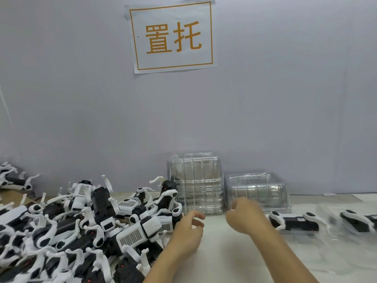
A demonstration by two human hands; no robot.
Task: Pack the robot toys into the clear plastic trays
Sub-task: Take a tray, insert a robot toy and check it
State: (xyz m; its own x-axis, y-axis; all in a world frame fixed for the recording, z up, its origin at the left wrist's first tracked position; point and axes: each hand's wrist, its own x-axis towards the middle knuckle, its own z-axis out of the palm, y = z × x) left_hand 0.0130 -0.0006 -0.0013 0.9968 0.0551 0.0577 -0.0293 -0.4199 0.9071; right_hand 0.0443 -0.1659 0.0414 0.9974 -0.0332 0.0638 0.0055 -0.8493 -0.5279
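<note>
Left hand [186, 229] hovers low over the bare white tabletop [216, 248], fingers loosely curled and apart, holding nothing; it sits just beside the right edge of the big heap of black-and-white plastic robot dog toys [81, 227] that fills the near-left of the scene. Right hand [244, 217] is blurred, fingers half curled, thumb and forefinger close together (cannot tell if anything thin is pinched there), and it looks empty. Just beyond it, against the far wall, stands the shorter stack of clear ribbed plastic trays [257, 193]; a taller stack of clear trays [195, 182] stands to its left, between the two hands and farther back. To the right of the right hand lies a toy already seated in a clear tray [293, 221], long axis running left-right, with another packed toy [359, 221] farther right. Key relation: loose toys lie left of the hands, nearest the left hand; empty trays lie far and slightly right, nearest the right hand. Likely next step is left takes a toy, right takes a tray. An orange-bordered paper sign [172, 36] hangs on the wall.
</note>
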